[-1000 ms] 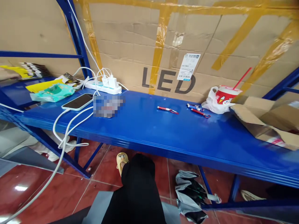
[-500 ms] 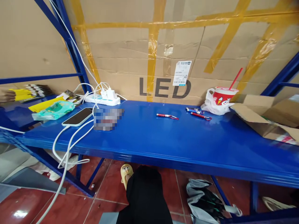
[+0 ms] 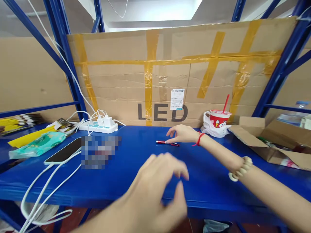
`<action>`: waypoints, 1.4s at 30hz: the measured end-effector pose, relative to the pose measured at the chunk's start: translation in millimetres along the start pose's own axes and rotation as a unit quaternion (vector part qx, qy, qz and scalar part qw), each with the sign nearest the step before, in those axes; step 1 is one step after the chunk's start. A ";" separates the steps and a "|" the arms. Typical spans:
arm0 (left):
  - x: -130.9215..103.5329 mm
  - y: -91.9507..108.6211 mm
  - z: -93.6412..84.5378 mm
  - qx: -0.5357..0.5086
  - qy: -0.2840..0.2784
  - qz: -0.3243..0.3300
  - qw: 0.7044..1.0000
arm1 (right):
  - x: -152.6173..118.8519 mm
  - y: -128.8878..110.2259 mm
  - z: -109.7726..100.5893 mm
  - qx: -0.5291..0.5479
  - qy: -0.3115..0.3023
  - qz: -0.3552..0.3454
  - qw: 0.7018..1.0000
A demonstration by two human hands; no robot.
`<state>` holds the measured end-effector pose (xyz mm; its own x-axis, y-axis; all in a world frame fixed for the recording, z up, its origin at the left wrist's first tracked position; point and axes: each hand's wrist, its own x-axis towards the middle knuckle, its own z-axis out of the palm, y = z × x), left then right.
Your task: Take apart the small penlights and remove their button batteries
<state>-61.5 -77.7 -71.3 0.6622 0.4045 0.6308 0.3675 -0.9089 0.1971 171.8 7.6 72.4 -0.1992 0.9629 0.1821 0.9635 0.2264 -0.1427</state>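
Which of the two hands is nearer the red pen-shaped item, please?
The right hand, wearing the red string bracelet: it is at the red pen-shaped item, while the left hand is in the foreground.

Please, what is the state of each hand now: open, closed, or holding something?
Left hand: open, nothing visible in it.
Right hand: open, at the red pen; whether it touches the pen cannot be told.
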 end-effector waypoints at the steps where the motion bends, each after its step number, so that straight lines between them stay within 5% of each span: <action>1: 35.6 -9.0 -8.1 0.011 -0.019 0.012 1.000 | 1.5 5.7 8.2 -0.010 -0.027 0.016 0.999; 4: 126.2 -34.4 -24.5 0.067 -0.102 0.045 0.991 | -2.6 19.5 32.5 -0.031 -0.029 0.024 0.999; 7: 164.5 -57.0 -19.1 0.107 -0.171 0.034 0.979 | -10.4 25.0 48.8 0.028 0.037 0.022 0.999; 16: 165.9 -83.5 9.2 0.125 -0.179 -0.027 0.975 | -8.0 23.2 59.4 0.115 0.098 -0.080 0.985; 20: 164.1 -82.9 8.0 0.154 -0.161 -0.050 0.974 | -8.3 21.3 64.1 0.207 0.076 -0.045 0.974; 25: 160.5 -88.4 4.2 0.090 -0.125 -0.154 0.976 | 6.0 9.6 69.9 0.359 0.056 0.002 0.932; 30: 161.4 -97.3 -1.3 -0.051 -0.115 -0.247 0.961 | 30.8 6.8 81.2 0.367 0.057 0.038 0.928; 33: 163.2 -102.2 -1.9 -0.048 -0.103 -0.285 0.952 | 33.8 8.1 84.4 0.396 0.069 0.038 0.915; 37: 164.8 -106.6 -1.6 -0.029 -0.100 -0.278 0.955 | 24.1 7.1 79.8 0.439 0.068 0.006 0.896; 42: 163.4 -109.7 -3.7 -0.001 -0.100 -0.241 0.965 | 15.3 4.0 73.8 0.360 0.053 -0.014 0.931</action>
<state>4.0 87.8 12.9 0.5271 0.7924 0.3071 0.6640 -0.6095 0.4330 159.4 34.1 2.8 -0.1663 0.9438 0.2856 0.5818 0.3277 -0.7444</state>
